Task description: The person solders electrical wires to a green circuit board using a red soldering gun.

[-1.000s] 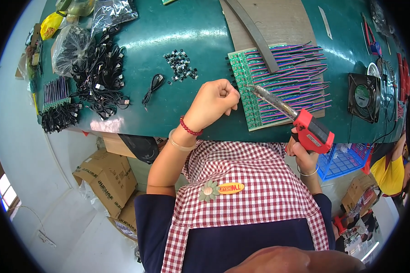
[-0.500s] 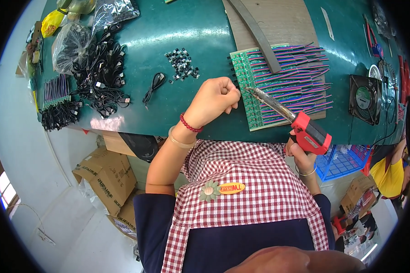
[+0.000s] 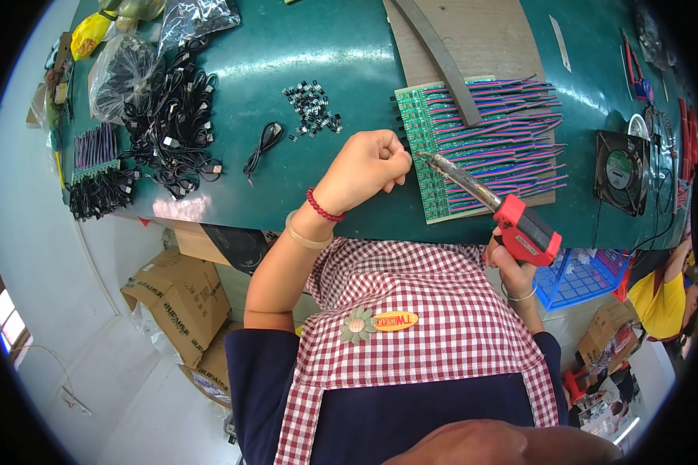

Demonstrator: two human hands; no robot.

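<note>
My right hand grips a soldering gun with a red and black handle. Its metal tip points left and rests over or just above the green circuit boards. Those boards stand in a row, with bundles of coloured wires running off to the right. My left hand is closed in a pinch at the boards' left edge; whatever its fingers hold is too small or hidden to make out. Just beyond that hand lies a heap of small black connectors. A single coiled black cable is farther left.
A flat grey metal bar lies across the wires and wooden board. Piled black cables and finished-looking wired boards occupy the left. At right are a black fan, pliers and a blue crate below the table.
Both hands stay almost in place. The view shifts slightly, and the soldering gun's tip sits marginally lower over the boards.
</note>
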